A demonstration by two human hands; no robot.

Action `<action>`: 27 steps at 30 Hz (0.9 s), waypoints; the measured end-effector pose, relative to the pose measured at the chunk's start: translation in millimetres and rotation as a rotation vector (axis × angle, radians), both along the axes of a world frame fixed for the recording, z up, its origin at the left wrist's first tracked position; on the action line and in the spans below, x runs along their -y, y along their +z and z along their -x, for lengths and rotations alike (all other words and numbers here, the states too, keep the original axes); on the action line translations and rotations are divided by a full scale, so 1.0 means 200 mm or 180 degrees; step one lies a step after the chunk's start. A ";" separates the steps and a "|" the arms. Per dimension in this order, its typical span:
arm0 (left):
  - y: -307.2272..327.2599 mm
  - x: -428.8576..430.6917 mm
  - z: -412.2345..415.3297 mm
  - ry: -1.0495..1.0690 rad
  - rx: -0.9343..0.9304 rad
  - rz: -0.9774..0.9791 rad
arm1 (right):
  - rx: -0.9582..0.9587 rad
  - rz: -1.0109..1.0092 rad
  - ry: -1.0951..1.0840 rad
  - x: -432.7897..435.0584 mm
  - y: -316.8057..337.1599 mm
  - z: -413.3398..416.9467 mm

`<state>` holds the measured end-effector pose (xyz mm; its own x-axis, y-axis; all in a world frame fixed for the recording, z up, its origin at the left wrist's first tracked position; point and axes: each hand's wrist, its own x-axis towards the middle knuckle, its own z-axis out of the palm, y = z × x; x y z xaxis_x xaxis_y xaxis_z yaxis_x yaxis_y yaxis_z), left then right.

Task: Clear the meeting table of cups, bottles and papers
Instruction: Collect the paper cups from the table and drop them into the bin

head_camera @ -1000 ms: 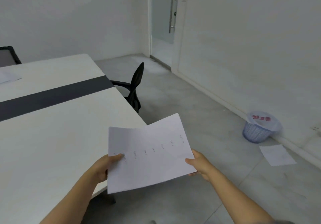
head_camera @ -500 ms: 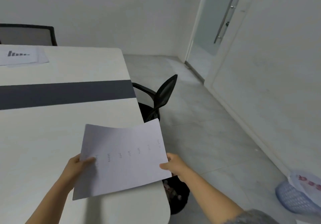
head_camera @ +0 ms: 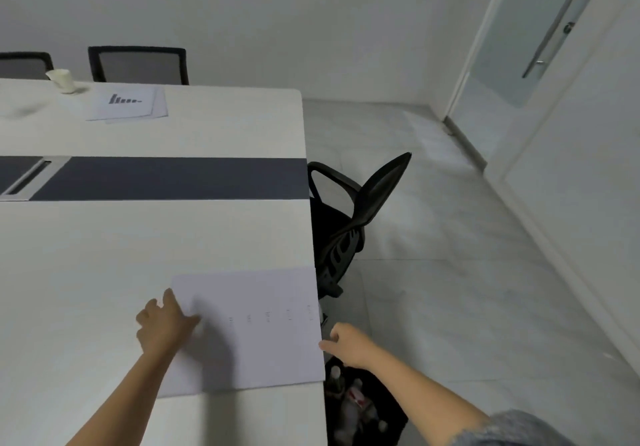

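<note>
A white sheet of paper (head_camera: 252,328) with a faint row of print lies low over the near right corner of the white meeting table (head_camera: 138,255). My left hand (head_camera: 162,324) pinches its left edge, thumb on top. My right hand (head_camera: 346,343) grips its right edge just past the table's side. Far across the table lie more papers (head_camera: 126,103) with a bar chart, and a white paper cup (head_camera: 63,80) stands to their left.
A dark strip (head_camera: 173,178) runs across the table's middle. A black chair (head_camera: 349,224) stands at the table's right end, and two more chairs (head_camera: 138,65) behind the far side. A black bin (head_camera: 363,407) holding bottles sits under my right arm. A glass door (head_camera: 533,30) is far right.
My view swung left from the floor and blue basket back to the table. Both hands lowered the sheet from mid-air down to the table's near right corner.
</note>
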<state>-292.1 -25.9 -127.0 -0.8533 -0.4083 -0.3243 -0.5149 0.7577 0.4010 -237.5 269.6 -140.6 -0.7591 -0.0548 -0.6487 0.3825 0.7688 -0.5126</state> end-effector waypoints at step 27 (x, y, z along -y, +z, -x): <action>0.42 -2.50 0.68 -0.1661 -0.1591 0.0421 | -0.2946 -0.2344 0.0924 -2.31 0.66 0.64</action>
<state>-428.4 474.6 -43.3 -0.9805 0.0829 0.1784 0.1466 0.9126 0.3817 -366.4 732.3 -8.1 -0.9720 -0.1464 0.1837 -0.1309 0.9869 0.0943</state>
